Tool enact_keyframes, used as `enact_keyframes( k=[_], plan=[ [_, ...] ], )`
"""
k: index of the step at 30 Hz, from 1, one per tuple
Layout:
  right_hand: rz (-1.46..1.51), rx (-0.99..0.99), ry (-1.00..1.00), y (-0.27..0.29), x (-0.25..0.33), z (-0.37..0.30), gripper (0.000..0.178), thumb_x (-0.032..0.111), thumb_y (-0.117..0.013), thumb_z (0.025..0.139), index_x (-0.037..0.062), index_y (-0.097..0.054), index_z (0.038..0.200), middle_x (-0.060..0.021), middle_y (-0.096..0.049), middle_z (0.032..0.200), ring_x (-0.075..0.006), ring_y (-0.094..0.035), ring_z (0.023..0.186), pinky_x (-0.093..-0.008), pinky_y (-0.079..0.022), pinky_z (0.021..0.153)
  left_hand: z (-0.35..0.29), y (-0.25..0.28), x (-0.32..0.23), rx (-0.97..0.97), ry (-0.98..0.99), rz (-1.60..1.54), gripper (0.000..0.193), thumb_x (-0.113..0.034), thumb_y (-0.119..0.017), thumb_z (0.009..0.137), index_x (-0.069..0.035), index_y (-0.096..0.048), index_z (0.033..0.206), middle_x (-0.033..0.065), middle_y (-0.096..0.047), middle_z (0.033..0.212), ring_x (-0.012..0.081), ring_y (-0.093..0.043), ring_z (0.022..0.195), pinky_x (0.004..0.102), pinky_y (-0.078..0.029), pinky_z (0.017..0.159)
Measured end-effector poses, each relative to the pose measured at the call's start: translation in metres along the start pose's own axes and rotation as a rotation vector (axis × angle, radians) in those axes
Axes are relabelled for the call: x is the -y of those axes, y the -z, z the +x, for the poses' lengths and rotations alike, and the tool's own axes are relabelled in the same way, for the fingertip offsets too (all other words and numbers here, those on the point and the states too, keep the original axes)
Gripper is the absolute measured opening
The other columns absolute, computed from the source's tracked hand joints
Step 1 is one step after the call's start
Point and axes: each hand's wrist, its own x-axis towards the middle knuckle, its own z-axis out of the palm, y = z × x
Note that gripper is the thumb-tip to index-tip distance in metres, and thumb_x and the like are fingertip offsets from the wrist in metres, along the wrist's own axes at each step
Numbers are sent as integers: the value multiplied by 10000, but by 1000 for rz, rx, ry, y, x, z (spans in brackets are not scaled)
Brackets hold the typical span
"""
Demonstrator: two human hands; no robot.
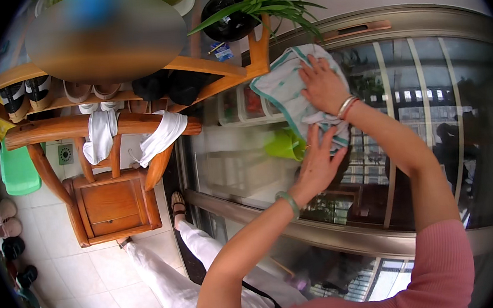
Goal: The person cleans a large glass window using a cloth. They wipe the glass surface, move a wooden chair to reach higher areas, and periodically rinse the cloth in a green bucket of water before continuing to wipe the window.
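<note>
My right hand (324,85) lies flat with its fingers spread on a white cloth with green edging (281,79), pressing it against the glass door panel (363,85). A silver bangle and a red band circle that wrist. Lower down, my left hand (313,166) has its fingers bent over the bunched bottom part of the same cloth. A pale green bangle sits on the left wrist. Behind the glass, beside the cloth, a lime-green container (284,145) shows, its right part covered by the cloth and hand.
To the left stands a wooden chair (110,207) with white cloths (160,137) over its back. A wooden-framed table (209,65) holds a black pot (229,17) with a leafy plant. Shoes line its lower shelf. A green plastic item (20,168) and more shoes (8,227) are at far left.
</note>
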Motion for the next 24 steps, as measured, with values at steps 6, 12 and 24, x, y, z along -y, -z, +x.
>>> enact_keyframes(
  k=[6, 12, 24],
  plan=[
    [-99, -100, -9, -8, 40, 27, 528, 337, -565, 884, -52, -548, 1241, -210, -510, 1362, -398, -387, 1319, -481, -281, 1068, -6, 37, 54, 103, 45, 33, 511, -258, -568, 966, -78, -398, 1413, 267, -298, 1507, 453, -172, 1441, 456, -222, 1154],
    [16, -68, 139, -58, 94, 82, 391, 162, -468, 896, -50, -576, 1207, -191, -535, 1361, -346, -427, 1309, -456, -283, 1076, -12, 54, 88, -6, 186, 96, 570, -295, -565, 967, -22, -361, 1424, 277, -327, 1484, 459, -200, 1428, 469, -238, 1144],
    [186, 94, 278, -131, 254, 175, 357, 193, -418, 926, 111, -677, 1158, -28, -582, 1328, -239, -386, 1355, -427, -249, 1090, -63, 119, 202, -139, 416, -33, 689, -353, -559, 976, 0, -256, 1484, 230, -436, 1430, 324, -417, 1334, 350, -359, 1052]
  ],
)
